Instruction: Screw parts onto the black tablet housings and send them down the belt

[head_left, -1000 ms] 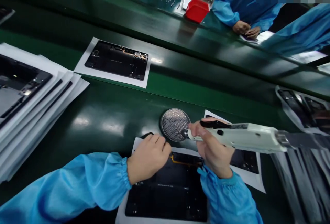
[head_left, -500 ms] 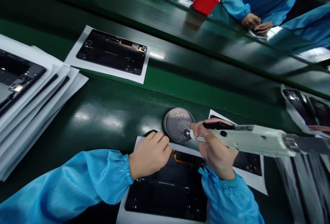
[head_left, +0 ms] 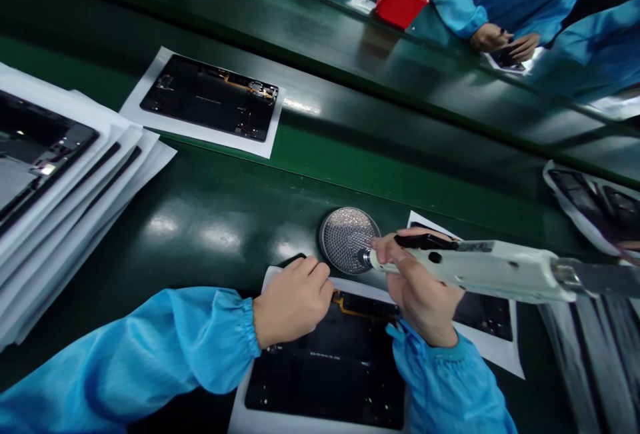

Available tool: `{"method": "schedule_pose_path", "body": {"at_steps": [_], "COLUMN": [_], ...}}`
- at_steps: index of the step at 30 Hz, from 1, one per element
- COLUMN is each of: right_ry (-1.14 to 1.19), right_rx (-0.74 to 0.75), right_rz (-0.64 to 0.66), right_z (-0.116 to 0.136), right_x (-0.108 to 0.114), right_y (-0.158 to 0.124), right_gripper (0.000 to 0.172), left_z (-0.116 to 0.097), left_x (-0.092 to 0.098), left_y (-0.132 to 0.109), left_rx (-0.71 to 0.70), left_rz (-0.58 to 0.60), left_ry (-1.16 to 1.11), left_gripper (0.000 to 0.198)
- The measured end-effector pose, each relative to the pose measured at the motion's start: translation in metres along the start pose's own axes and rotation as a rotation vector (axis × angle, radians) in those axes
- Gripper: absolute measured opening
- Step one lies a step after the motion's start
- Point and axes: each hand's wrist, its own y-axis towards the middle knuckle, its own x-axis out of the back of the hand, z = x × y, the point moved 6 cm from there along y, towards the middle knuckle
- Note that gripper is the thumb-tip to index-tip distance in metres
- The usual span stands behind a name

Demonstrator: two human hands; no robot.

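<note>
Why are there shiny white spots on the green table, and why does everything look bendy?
Head view: the white spots are light glaring off the glossy green table; head view again, the wide lens tilts and curves the edges, stretching the screwdriver in the right hand; the head view's top right corner is blurred into squares.

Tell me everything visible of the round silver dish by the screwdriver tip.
The round silver dish looks like metal: shallow, with a raised rim and a face packed with tiny glinting dots in a grid. It lies flat on the green bench. The nose of the white power screwdriver, gripped by the right hand, sits at its near right edge.
</note>
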Motion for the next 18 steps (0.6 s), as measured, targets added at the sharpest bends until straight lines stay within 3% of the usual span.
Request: {"method": "schedule_pose_path", "body": {"at_steps": [7, 12, 18], "right_ry": [0.004, -0.025, -0.041], "right_rx": [-0.006, -0.021, 0.072], "right_rz": [-0.038, -0.015, -0.015], "right_z": [-0.001, 0.0, 0.027], "right_x": [0.001, -0.001, -0.002], "right_y": [0.001, 0.001, -0.005], "right_gripper": [0.018, 0.018, 0.02], "left_z": [-0.001, -0.002, 0.004], "left_x": [0.002, 0.007, -0.001], "left_y": [0.0, -0.001, -0.004], "left_rx": [-0.007, -0.04, -0.041], "left_rz": [0.014, -0.096, -0.05], "left_ry": [-0.028, -0.024, -0.096], "left_gripper": [0.014, 0.027, 0.027]}}
